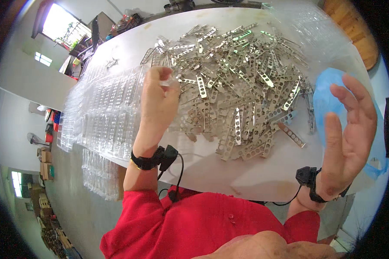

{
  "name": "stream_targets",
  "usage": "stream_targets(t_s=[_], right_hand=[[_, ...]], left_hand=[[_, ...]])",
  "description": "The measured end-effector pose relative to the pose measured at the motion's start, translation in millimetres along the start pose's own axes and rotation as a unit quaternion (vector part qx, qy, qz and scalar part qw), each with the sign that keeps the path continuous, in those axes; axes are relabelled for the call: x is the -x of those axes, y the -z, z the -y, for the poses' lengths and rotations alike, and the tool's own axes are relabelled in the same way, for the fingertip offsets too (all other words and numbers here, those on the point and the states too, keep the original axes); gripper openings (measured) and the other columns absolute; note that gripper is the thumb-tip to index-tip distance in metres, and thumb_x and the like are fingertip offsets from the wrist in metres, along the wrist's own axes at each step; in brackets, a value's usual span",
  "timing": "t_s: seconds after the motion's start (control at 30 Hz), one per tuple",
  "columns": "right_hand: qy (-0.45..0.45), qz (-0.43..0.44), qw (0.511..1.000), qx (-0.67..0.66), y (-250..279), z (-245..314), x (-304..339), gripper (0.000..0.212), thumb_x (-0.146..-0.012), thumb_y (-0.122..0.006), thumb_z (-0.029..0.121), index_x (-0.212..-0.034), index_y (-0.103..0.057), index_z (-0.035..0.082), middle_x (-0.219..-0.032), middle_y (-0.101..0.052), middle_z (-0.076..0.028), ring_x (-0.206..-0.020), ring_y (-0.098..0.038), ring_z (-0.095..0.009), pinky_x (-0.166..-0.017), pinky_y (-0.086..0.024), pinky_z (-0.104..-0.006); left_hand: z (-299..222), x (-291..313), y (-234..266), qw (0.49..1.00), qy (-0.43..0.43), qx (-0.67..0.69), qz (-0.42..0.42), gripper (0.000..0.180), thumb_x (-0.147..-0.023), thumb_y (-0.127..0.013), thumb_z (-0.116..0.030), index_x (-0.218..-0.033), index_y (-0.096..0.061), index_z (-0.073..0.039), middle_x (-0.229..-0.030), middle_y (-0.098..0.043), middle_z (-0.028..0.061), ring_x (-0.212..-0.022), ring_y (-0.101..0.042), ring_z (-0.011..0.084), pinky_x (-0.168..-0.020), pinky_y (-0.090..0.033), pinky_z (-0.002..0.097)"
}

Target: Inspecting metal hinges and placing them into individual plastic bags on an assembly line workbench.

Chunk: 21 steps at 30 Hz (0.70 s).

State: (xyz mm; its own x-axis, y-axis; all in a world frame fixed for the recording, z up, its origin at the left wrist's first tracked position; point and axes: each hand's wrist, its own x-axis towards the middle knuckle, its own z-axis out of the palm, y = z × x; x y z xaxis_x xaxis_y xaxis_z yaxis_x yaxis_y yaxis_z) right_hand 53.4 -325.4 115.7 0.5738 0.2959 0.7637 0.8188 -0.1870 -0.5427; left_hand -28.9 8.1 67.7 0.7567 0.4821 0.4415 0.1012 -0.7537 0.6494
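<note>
My left hand [159, 97] is raised over the left edge of a large heap of flat silvery metal strips [246, 93] punched with rows of round holes. Its fingers are pinched around a small clear, whitish piece [171, 81], too small and blurred to name. On the right, my right hand [352, 123] is held up with its fingers apart and nothing in them. Beside and behind it lies a blue plastic bag [326, 93]. One metal strip [291, 134] sits at the heap's right front edge, towards my right hand.
Clear plastic trays with rows of small pockets [112, 114] cover the white table's [203, 179] left side. Below them stands another stack of clear trays [100, 172]. More clear plastic [311, 32] lies at the far right, near a round wooden top [354, 34]. Cables run from both wristbands.
</note>
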Motion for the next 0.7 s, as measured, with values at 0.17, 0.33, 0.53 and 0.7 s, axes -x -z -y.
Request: stream_targets(t_s=[0.17,0.33,0.53,0.7], right_hand=[[-0.025,0.005,1.0,0.012,-7,6,4,0.05,-0.091,-0.066,0.004,-0.137,-0.047,-0.004,-0.141,-0.053,-0.019,-0.121,-0.057,-0.028,-0.108,-0.041,-0.0425],[-0.036,0.001,0.999,0.012,-14,10,3,0.052,-0.09,-0.069,0.009,-0.136,-0.049,-0.004,-0.14,-0.054,-0.018,-0.115,-0.059,-0.026,-0.106,-0.042,-0.0414],[-0.041,0.009,0.999,0.01,-16,10,3,0.052,-0.09,-0.071,0.014,-0.134,-0.052,-0.004,-0.137,-0.057,-0.016,-0.112,-0.06,-0.025,-0.104,-0.043,-0.0409],[-0.059,0.023,0.997,0.032,-19,10,0,0.053,-0.089,-0.073,0.016,-0.134,-0.052,-0.004,-0.135,-0.058,-0.015,-0.11,-0.06,-0.024,-0.102,-0.043,-0.0396]], left_hand=[[20,0,-34,0.986,-0.058,-0.096,0.125,0.029,-0.085,-0.069,-0.015,-0.109,-0.062,0.001,-0.103,-0.065,0.0162,-0.097,-0.064,0.0266,-0.083,-0.051,0.0366],[34,8,-60,0.966,-0.032,-0.134,0.221,0.036,-0.08,-0.075,-0.026,-0.104,-0.063,-0.002,-0.106,-0.061,0.0191,-0.104,-0.06,0.0378,-0.088,-0.048,0.0439],[37,3,-68,0.957,-0.02,-0.187,0.222,0.034,-0.083,-0.073,-0.026,-0.103,-0.062,-0.001,-0.105,-0.061,0.0205,-0.102,-0.06,0.0395,-0.087,-0.048,0.046],[43,-30,-73,0.974,-0.075,-0.147,0.153,0.025,-0.089,-0.064,-0.02,-0.104,-0.062,0.0,-0.102,-0.062,0.0221,-0.101,-0.061,0.041,-0.088,-0.048,0.0464]])
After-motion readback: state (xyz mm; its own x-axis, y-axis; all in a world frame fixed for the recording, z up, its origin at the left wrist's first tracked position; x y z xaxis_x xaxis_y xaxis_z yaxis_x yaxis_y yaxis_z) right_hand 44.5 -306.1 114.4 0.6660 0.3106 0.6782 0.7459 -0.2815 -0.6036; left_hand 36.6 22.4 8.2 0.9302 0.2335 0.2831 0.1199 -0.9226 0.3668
